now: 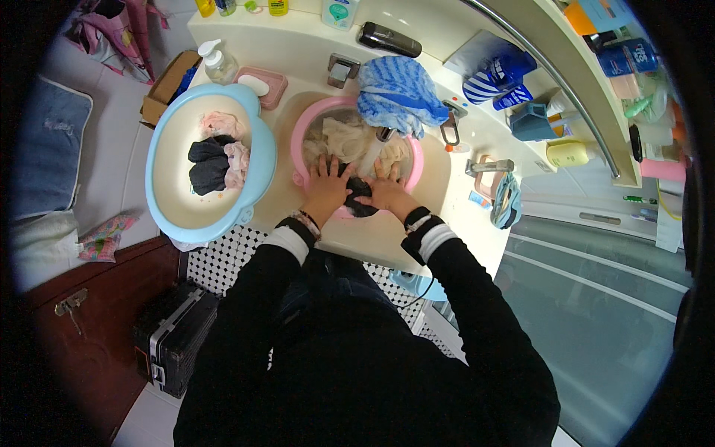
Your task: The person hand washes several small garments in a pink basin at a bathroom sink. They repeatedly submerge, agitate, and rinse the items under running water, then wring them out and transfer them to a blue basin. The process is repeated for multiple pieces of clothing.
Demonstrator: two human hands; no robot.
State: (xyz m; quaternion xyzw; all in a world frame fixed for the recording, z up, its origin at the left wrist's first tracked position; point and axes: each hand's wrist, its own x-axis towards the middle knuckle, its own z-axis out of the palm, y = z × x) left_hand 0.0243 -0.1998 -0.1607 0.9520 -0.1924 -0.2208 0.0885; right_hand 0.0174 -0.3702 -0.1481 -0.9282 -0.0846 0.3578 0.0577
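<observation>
A pink plastic basin [298, 137] sits in the washbasin [441, 187], holding water and soaked pale cloth [346, 138]. From the faucet spout [384, 134] a stream of water runs into it. My left hand [327, 187] lies palm down with fingers spread at the basin's near left side, fingertips by the pale cloth. Across from it, my right hand [388, 193] is also spread, its fingers over the wet cloth. A black cloth [361, 196] shows between both hands, close to the thumbs. What lies beneath the palms is hidden.
At the left, a light blue basin [153, 162] holds black cloth [209, 173] and pink cloth [222, 124]. A blue patterned towel [399, 92] drapes around the faucet. Nearby are a soap dish [276, 89], a pump bottle [220, 66] and a metal rail [550, 61].
</observation>
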